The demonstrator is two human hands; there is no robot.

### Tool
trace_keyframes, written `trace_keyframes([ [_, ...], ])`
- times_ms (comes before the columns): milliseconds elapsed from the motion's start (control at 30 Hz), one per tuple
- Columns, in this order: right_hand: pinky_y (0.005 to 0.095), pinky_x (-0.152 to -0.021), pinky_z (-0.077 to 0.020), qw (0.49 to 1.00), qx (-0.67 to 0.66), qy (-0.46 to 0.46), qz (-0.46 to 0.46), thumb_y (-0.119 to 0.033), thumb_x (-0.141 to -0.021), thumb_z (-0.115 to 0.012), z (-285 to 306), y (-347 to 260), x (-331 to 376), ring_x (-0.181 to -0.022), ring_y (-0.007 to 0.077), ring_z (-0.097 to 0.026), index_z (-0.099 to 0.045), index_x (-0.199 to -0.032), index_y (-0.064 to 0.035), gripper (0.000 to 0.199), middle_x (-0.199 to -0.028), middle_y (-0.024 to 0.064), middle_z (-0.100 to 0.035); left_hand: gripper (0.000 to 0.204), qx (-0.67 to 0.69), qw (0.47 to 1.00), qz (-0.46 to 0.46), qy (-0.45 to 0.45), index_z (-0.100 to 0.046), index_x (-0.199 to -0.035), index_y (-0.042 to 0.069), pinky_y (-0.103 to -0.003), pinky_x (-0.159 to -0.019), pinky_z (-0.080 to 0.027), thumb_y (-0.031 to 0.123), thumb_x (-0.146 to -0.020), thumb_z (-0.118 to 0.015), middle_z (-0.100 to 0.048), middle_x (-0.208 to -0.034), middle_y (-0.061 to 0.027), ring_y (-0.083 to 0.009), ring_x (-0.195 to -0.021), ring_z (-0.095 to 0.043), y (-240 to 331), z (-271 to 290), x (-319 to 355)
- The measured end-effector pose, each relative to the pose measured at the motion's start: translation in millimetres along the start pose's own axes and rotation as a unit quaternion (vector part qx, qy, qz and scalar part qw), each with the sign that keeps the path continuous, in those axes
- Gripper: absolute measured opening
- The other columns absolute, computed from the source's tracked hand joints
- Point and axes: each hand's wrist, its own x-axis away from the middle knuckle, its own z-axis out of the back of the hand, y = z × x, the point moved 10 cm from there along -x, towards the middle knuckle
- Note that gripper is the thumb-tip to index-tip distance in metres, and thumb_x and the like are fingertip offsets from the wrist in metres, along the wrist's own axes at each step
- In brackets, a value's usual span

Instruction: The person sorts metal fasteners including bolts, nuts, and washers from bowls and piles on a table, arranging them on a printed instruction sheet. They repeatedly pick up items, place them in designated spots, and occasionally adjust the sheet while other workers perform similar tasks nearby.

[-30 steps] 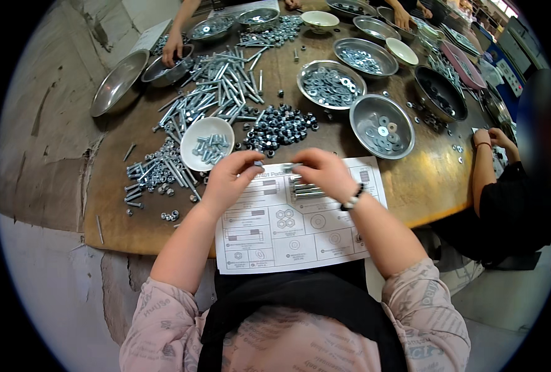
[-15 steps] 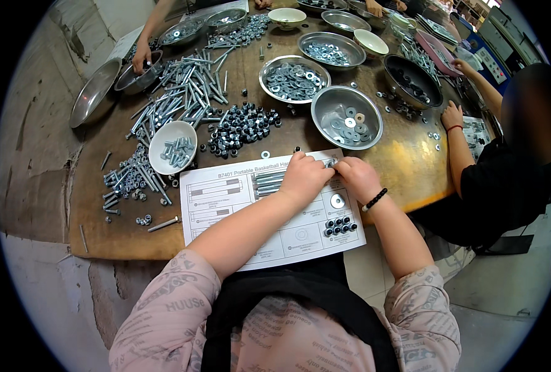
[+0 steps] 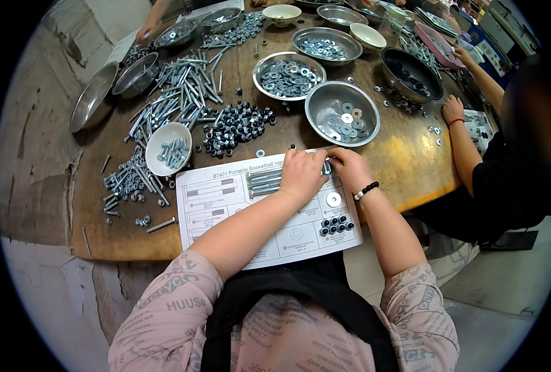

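A printed parts sheet [image 3: 269, 248] with outline drawings lies at the table's near edge, under my forearms. Several long silver bolts [image 3: 264, 184] rest side by side on its upper part. My left hand [image 3: 303, 175] is closed over their right portion, hiding it. Close beside it, my right hand [image 3: 350, 170] has its fingers pinched together at a bit of metal by the bolt ends; what exactly it holds is hidden. Below my right hand, a large flat washer [image 3: 333, 199] lies on the sheet, with a cluster of black-centred lock nuts [image 3: 336, 225] nearer me.
Past the sheet stand steel bowls of washers [image 3: 342, 140], a white bowl of short bolts [image 3: 152, 162] and a dark pan [image 3: 440, 93]. Loose lock nuts [image 3: 229, 133] and heaped long bolts [image 3: 185, 84] cover the left side. A co-worker's arm [image 3: 465, 139] rests at right.
My right hand has turned slightly at the wrist, its fingers still by the bolt ends. A co-worker's hand at the upper left has left the steel bowl. The view has shifted a little.
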Motion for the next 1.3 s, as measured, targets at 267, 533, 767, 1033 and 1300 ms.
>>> trace_keyframes([
  [267,0.0335,-0.071,-0.0474,0.997,-0.048,0.039,0.05,-0.008,-0.078,-0.059,-1,15,2,-0.081,0.0263,-0.06,-0.06,-0.097,-0.0053,0.02,-0.087,0.0134,-0.062,0.046,0.008,1.0,0.011,0.012,-0.049,-0.104,0.012,-0.039,-0.084,-0.033,0.026,-0.065,-0.071,-0.059,-0.083,-0.0062,-0.0233,-0.088,-0.054,0,7,4],
  [533,0.0232,-0.06,-0.043,0.985,-0.167,0.025,-0.034,-0.007,-0.081,-0.059,18,7,23,-0.066,0.0095,-0.052,-0.058,-0.104,-0.0033,0.023,-0.076,0.0028,-0.058,0.03,0.151,0.978,0.086,0.118,-0.057,-0.1,0.003,-0.03,-0.072,-0.047,0.009,-0.072,-0.066,-0.059,-0.09,-0.0092,-0.0185,-0.079,-0.059,-104,140,58],
  [767,0.0218,-0.056,-0.0407,0.979,-0.199,-0.042,0.007,-0.004,-0.08,-0.058,-13,-48,24,-0.062,0.0067,-0.049,-0.059,-0.1,-0.0029,0.02,-0.07,0.0,-0.054,0.025,0.082,0.934,0.29,0.194,-0.055,-0.1,0.0,-0.024,-0.062,-0.044,0.005,-0.076,-0.062,-0.054,-0.082,-0.0049,-0.0118,-0.067,-0.051,-217,197,213],
  [1033,0.022,-0.056,-0.0424,0.958,-0.224,-0.178,0.015,-0.005,-0.08,-0.058,-90,-111,37,-0.061,0.008,-0.051,-0.061,-0.099,-0.0038,0.02,-0.072,0.0023,-0.057,0.033,-0.03,0.92,0.351,0.175,-0.054,-0.105,0.005,-0.031,-0.069,-0.047,0.009,-0.073,-0.063,-0.055,-0.088,-0.0093,-0.021,-0.075,-0.057,-249,229,317],
  [1300,0.0229,-0.061,-0.044,0.932,-0.209,-0.296,0.009,-0.007,-0.081,-0.058,-148,-141,65,-0.067,0.0101,-0.054,-0.06,-0.1,-0.0017,0.02,-0.078,0.0037,-0.059,0.041,-0.229,0.875,0.365,0.219,-0.051,-0.112,0.006,-0.037,-0.086,-0.041,0.007,-0.071,-0.059,-0.053,-0.11,-0.0126,-0.0293,-0.1,-0.051,-330,291,357],
])
